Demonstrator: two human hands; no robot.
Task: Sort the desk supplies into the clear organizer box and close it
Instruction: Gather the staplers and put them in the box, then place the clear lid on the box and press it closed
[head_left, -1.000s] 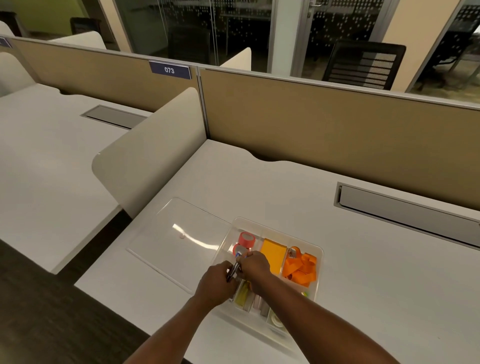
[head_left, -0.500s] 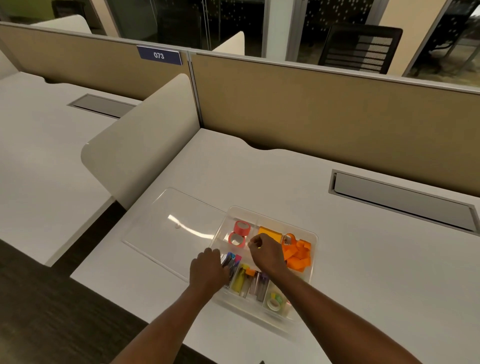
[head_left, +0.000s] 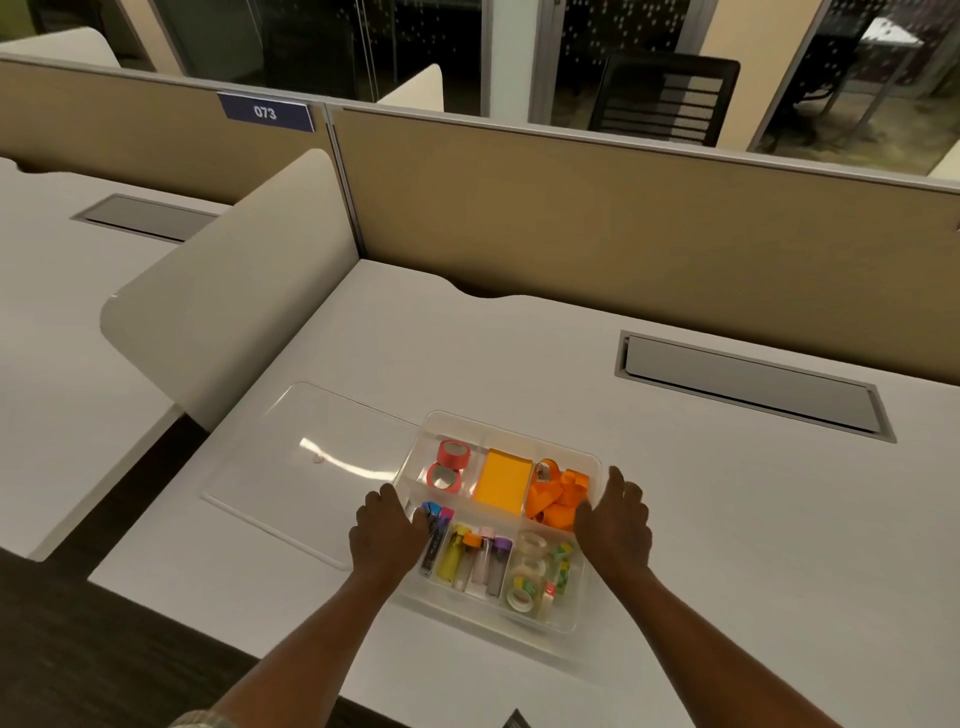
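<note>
The clear organizer box (head_left: 540, 621) lies open on the white desk, its flat clear lid (head_left: 311, 462) spread out to the left. Inside are two red tape rolls (head_left: 447, 465), an orange-yellow sticky pad (head_left: 504, 480), an orange lanyard (head_left: 561, 493), several markers (head_left: 467, 558) and small tape rolls (head_left: 530, 579). My left hand (head_left: 384, 532) rests at the box's left side. My right hand (head_left: 615, 522) rests at its right side. Both hands have their fingers apart and hold nothing.
A tan partition (head_left: 623, 218) runs along the back of the desk. A curved cream side divider (head_left: 228, 291) stands to the left. A grey cable hatch (head_left: 748, 382) is set into the desk at right. The desk's front edge is near my forearms.
Both hands left the marker compartment and moved apart to the two sides of the box. The markers now lie in their compartment.
</note>
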